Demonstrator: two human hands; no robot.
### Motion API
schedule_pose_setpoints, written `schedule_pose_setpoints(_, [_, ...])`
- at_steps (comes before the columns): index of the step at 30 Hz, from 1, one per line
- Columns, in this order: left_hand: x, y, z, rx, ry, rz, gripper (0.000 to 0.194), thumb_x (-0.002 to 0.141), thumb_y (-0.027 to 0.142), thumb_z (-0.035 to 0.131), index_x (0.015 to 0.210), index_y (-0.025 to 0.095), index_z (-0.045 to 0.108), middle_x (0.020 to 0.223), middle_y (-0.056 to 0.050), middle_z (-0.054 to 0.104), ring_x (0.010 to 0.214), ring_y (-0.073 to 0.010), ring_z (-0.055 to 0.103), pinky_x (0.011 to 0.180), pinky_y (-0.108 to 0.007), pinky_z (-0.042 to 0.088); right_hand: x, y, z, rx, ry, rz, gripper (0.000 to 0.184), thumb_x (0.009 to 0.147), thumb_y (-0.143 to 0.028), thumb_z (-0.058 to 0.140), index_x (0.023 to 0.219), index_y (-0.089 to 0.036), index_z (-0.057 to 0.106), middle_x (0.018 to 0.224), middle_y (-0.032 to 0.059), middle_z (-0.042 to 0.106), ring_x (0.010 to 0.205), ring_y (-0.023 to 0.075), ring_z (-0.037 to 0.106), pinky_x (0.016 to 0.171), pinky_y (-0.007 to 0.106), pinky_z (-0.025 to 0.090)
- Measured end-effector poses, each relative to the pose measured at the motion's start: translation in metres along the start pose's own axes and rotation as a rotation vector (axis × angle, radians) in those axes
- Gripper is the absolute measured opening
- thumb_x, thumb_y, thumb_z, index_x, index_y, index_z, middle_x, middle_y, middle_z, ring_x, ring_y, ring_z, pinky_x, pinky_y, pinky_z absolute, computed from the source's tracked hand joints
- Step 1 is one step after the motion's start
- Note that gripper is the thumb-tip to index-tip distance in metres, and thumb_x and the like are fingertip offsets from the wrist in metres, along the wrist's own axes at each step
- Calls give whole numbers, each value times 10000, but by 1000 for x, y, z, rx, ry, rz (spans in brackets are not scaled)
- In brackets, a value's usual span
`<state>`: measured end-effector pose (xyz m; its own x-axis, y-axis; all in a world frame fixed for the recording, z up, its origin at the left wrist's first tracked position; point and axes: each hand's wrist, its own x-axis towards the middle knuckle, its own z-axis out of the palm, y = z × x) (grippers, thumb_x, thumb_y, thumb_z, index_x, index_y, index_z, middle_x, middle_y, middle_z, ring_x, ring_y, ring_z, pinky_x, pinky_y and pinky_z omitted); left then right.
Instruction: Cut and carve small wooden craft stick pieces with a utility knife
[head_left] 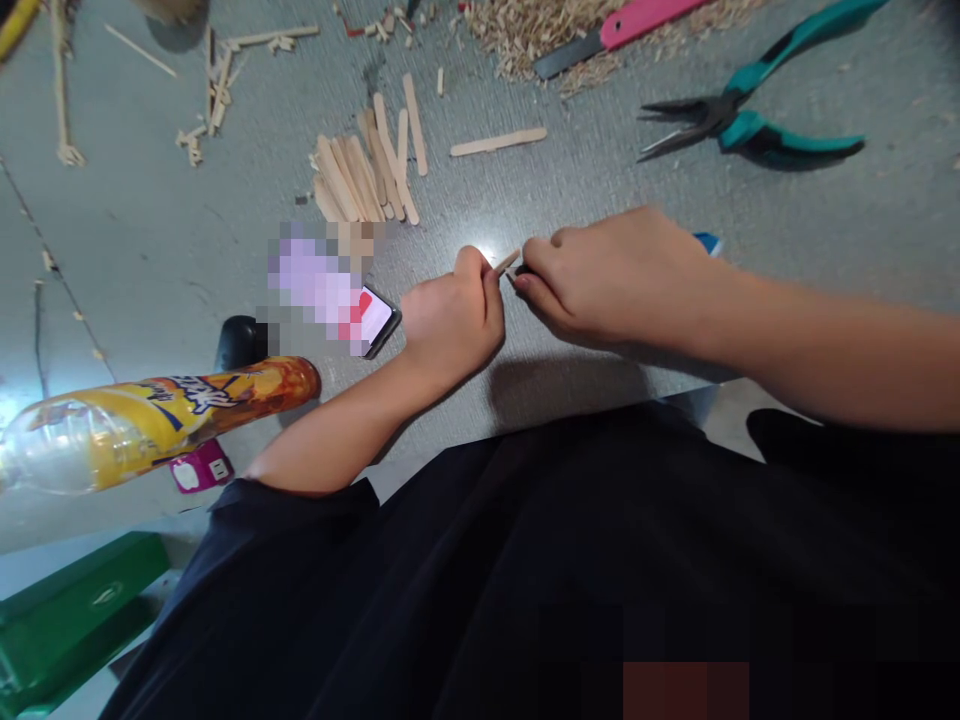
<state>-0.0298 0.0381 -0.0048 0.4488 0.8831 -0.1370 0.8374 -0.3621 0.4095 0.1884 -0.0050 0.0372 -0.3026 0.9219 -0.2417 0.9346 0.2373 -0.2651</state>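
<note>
Near the middle of the table, my left hand (457, 315) is closed round a wooden craft stick (508, 262), whose short end sticks out past the thumb. Just to its right, my right hand (592, 270) is closed round a small cutting tool. Only the tool's dark metal tip (516, 272), close against the stick, and its blue end (707, 243) behind the wrist show; the fingers hide the rest. A pile of craft sticks (352, 175) lies beyond my left hand, and a single craft stick (499, 142) lies apart from it.
Teal-handled pliers (731, 115) lie at the far right. A pink-handled blade (637, 30) rests across wood shavings (517, 30). Left of my hand are a phone (379, 320), partly blurred, and a yellow-labelled bottle (165, 420) on its side. A green bin (82, 610) stands lower left.
</note>
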Motion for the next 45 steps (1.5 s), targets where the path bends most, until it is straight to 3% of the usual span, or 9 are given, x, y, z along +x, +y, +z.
schedule_pose_setpoints(4, [2, 1, -1, -8, -38, -31, 328, 1189, 524, 499, 1161, 249, 676, 855, -88, 729, 793, -293, 723, 850, -426, 482, 2, 0, 6, 45, 10, 5, 472, 1223, -545, 431, 1214, -209, 763, 996, 187, 854, 775, 328, 745, 675, 406, 362])
schedule_pose_setpoints(11, [2, -4, 4, -19, 10, 21, 332, 1197, 511, 496, 1147, 245, 689, 831, -84, 744, 794, -278, 718, 841, -404, 502, 5, 2, 7, 229, 14, 38, 378, 1188, -526, 555, 1151, -221, 776, 915, 156, 852, 919, 381, 792, 768, 422, 481])
schedule_pose_setpoints(20, [0, -9, 8, -71, 59, 59, 422, 1200, 615, 468, 1139, 265, 695, 800, -77, 738, 805, -276, 719, 804, -383, 497, 7, -4, -4, 55, -50, 15, 479, 1232, -526, 405, 1090, -219, 743, 886, 181, 808, 665, 290, 651, 662, 407, 280])
schedule_pose_setpoints(24, [1, -9, 8, -55, 47, 54, 467, 1204, 633, 424, 1153, 252, 691, 816, -89, 751, 779, -283, 716, 803, -403, 509, 8, -2, -6, 55, -61, -3, 496, 1229, -525, 378, 1068, -223, 737, 853, 179, 796, 648, 288, 628, 666, 402, 260])
schedule_pose_setpoints(33, [3, -11, 8, -92, 8, 32, 522, 1201, 662, 413, 1172, 241, 720, 871, -113, 760, 854, -302, 759, 870, -427, 511, 12, -8, -10, -121, -127, 4, 432, 1235, -495, 414, 1158, -206, 726, 812, 165, 779, 676, 310, 713, 631, 391, 233])
schedule_pose_setpoints(37, [3, -15, 11, -112, 28, 65, 510, 1195, 667, 427, 1177, 255, 727, 831, -95, 752, 862, -293, 751, 845, -408, 516, 12, -8, -6, -154, -92, -1, 418, 1234, -493, 430, 1176, -211, 732, 816, 163, 788, 723, 343, 766, 625, 395, 238])
schedule_pose_setpoints(41, [3, -17, 13, -116, 45, 87, 530, 1201, 676, 401, 1195, 256, 724, 819, -85, 756, 841, -276, 736, 836, -391, 526, 12, -10, -6, -144, -109, 25, 412, 1235, -488, 444, 1201, -202, 739, 825, 157, 797, 790, 346, 810, 654, 374, 314])
schedule_pose_setpoints(45, [1, -12, 9, -76, -3, 74, 586, 1215, 678, 327, 1236, 244, 721, 862, -95, 768, 835, -276, 747, 866, -409, 541, 13, -14, -11, -135, -178, 59, 507, 1238, -506, 351, 1304, -184, 736, 956, 183, 847, 919, 398, 851, 760, 394, 495])
